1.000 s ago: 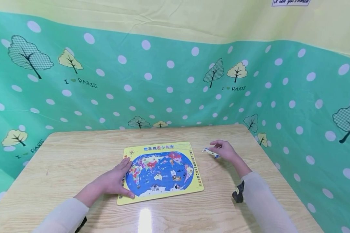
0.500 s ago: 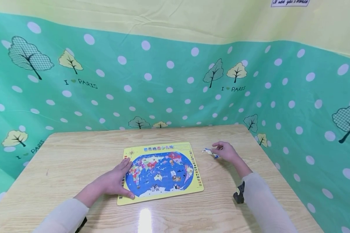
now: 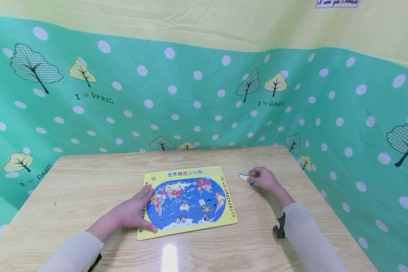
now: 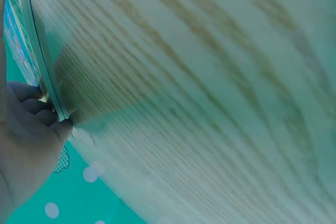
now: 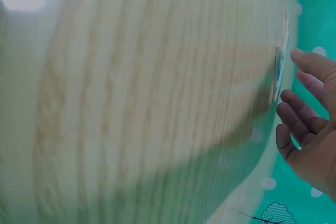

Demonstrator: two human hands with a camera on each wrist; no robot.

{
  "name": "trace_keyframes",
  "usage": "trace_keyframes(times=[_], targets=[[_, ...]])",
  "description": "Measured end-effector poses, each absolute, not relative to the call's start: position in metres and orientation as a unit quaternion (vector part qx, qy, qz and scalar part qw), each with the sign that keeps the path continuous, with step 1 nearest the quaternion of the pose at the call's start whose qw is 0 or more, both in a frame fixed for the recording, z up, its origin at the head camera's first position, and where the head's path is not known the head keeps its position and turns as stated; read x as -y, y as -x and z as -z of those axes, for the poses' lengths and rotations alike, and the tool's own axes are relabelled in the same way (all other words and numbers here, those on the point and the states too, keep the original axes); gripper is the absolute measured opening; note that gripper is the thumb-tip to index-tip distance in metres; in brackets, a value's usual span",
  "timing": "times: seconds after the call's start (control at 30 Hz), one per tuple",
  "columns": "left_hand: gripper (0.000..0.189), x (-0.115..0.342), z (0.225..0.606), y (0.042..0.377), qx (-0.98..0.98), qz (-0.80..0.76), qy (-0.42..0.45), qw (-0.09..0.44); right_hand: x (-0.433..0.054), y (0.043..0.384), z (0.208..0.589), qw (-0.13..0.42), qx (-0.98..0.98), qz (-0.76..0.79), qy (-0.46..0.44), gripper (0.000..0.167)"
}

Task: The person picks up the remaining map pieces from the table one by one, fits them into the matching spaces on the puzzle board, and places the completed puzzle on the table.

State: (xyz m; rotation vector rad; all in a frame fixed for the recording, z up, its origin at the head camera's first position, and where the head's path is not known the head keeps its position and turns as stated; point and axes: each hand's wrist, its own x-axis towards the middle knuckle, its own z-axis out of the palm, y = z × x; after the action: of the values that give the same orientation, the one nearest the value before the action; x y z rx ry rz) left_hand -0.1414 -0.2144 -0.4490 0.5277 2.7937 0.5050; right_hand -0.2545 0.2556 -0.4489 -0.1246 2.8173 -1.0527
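Note:
A yellow-framed world map puzzle board lies flat on the wooden table, its blue oval map facing up. My left hand rests on its left edge, thumb and fingers spread apart; in the left wrist view the fingers meet the board's side. To the right of the board lies a small white and blue puzzle piece, partly covered by my right hand. In the right wrist view, thin pieces appear edge-on, overlapping, and the loosely bent fingers look apart from them.
The wooden table extends around the board, with a bright light reflection near its front. Green dotted cloth with tree prints hangs behind and along the right side. A black device sits at my right wrist.
My right hand has drawn slightly right, away from the puzzle piece, uncovering a little more of it. My left hand and the board have stayed in place.

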Motion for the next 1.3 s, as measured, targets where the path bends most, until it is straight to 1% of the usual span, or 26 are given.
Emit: trace_keyframes(times=[0.23, 0.53, 0.87, 1.3], targets=[[0.139, 0.2149, 0.4519, 0.1432, -0.961, -0.172, -0.178, 0.126, -0.2566, 0.2534, 0.4518, 0.048, -0.954, 0.288, 0.063, 0.034], [0.139, 0.2147, 0.4498, 0.1432, -0.96, -0.175, -0.175, 0.128, -0.2593, 0.2542, 0.4526, 0.05, -0.962, 0.264, 0.048, 0.033], [0.139, 0.2137, 0.4483, 0.1414, -0.96, -0.177, -0.176, 0.128, -0.254, 0.2536, 0.4541, 0.05, -0.962, 0.267, 0.024, 0.031], [0.139, 0.2132, 0.4479, 0.1406, -0.96, -0.177, -0.177, 0.123, -0.2522, 0.2564, 0.4551, 0.045, -0.956, 0.29, 0.017, 0.03]])
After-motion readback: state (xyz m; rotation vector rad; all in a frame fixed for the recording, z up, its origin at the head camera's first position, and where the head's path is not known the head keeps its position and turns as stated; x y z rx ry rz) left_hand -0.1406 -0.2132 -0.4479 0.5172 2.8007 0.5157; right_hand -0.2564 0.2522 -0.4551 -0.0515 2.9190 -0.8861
